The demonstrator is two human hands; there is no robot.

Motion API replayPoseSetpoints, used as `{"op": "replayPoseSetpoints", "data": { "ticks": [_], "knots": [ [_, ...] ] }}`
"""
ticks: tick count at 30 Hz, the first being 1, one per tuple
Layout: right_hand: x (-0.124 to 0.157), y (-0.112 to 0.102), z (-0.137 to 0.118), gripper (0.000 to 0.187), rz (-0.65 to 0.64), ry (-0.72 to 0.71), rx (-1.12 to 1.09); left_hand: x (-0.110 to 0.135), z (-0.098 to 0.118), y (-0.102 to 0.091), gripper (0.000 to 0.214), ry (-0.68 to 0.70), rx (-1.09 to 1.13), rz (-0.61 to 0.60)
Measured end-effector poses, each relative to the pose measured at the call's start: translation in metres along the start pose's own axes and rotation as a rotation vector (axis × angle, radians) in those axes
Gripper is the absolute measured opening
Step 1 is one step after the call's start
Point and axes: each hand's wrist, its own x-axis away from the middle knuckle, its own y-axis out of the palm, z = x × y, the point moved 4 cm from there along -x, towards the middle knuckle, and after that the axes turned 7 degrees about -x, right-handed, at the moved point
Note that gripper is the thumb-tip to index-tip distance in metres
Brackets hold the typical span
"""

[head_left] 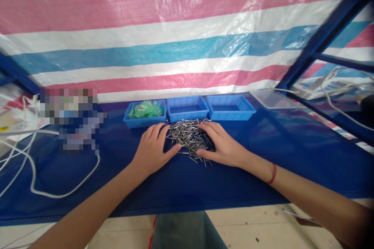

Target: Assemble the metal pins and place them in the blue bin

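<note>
A heap of loose metal nails or screws (188, 134) lies on the blue table between my two hands; their exact kind is too small to tell. My left hand (153, 146) rests at the heap's left edge, thumb and fingers apart. Around the right edge curves my right hand (220, 144), its fingers also spread and touching the outer pieces. Behind the heap stand three blue bins in a row. Green plastic bags or pieces fill the left bin (125, 120). Nothing shows inside the middle bin (188, 116) or the right bin (233, 116).
White cables (61, 195) loop over the table's left side near a blurred-out patch. A clear plastic lid or tray (273, 100) lies at the back right. A striped plastic sheet (175, 50) hangs behind, and blue metal posts (315, 42) frame the sides.
</note>
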Motion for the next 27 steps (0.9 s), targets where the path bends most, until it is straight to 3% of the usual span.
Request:
{"op": "replayPoseSetpoints", "data": {
  "ticks": [12, 18, 24, 27],
  "knots": [
    [-0.017, 0.003, -0.003, 0.06, 0.045, -0.035, -0.043, -0.008, 0.006, 0.012, 0.068, -0.074, -0.008, -0.086],
    [-0.022, 0.006, -0.005, 0.055, 0.001, -0.063, -0.051, -0.007, 0.007, 0.013, 0.063, -0.06, 0.014, -0.102],
    [-0.025, 0.01, -0.01, 0.069, -0.058, -0.095, -0.007, -0.009, 0.005, 0.014, 0.07, -0.072, 0.012, -0.103],
    [-0.026, 0.011, -0.011, 0.063, -0.064, -0.096, -0.014, -0.012, 0.007, 0.014, 0.07, -0.051, 0.021, -0.114]
  ]
}}
